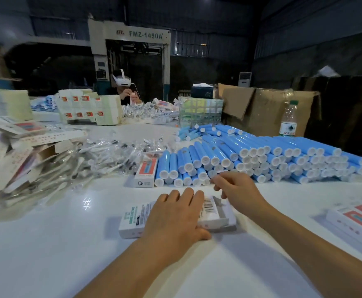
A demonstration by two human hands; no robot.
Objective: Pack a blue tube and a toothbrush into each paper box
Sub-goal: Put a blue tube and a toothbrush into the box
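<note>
A white paper box (132,221) with a barcode lies flat on the white table in front of me. My left hand (175,214) rests on top of it with straight fingers, thumb at its near edge. My right hand (235,191) hovers just past the box's right end with loosely curled fingers, holding nothing, close to the near row of blue tubes (251,155). The tubes form a large stack with white caps facing me. Wrapped toothbrushes (102,155) lie in a heap to the left of the tubes. Another box (145,172) lies against the tube stack.
Flat and folded boxes (10,151) pile up at the left. Packed boxes (356,220) lie at the right edge. A water bottle (289,119) and cardboard cartons (268,108) stand behind the tubes. A person (125,89) with a headset works across the table.
</note>
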